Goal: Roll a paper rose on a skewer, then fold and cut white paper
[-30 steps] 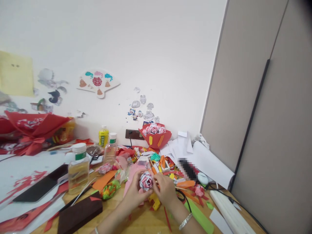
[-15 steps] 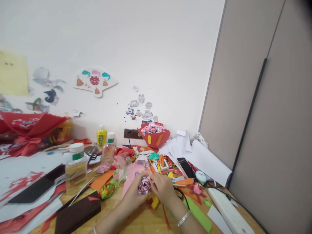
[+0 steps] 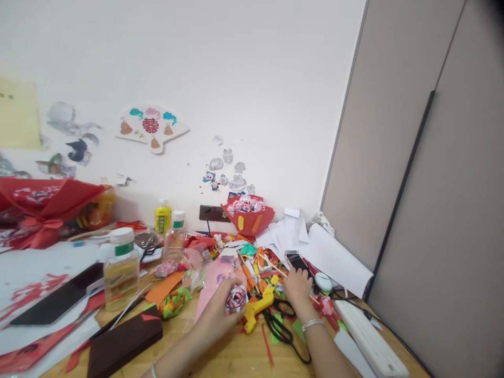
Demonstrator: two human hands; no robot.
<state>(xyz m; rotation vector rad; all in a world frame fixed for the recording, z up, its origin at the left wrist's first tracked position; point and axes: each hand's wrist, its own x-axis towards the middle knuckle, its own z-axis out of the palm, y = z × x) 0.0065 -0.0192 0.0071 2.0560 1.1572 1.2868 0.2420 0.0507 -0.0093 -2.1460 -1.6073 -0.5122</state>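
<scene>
The left hand (image 3: 220, 307) and right hand (image 3: 298, 287) are ungloved, and both forearms are bare as far as they show. Around the right wrist sits a silvery bracelet (image 3: 313, 325), fairly broad, with a bright, textured surface. A second silvery band (image 3: 154, 370) circles the left arm toward the bench's near edge; only a short stretch of it shows.
</scene>
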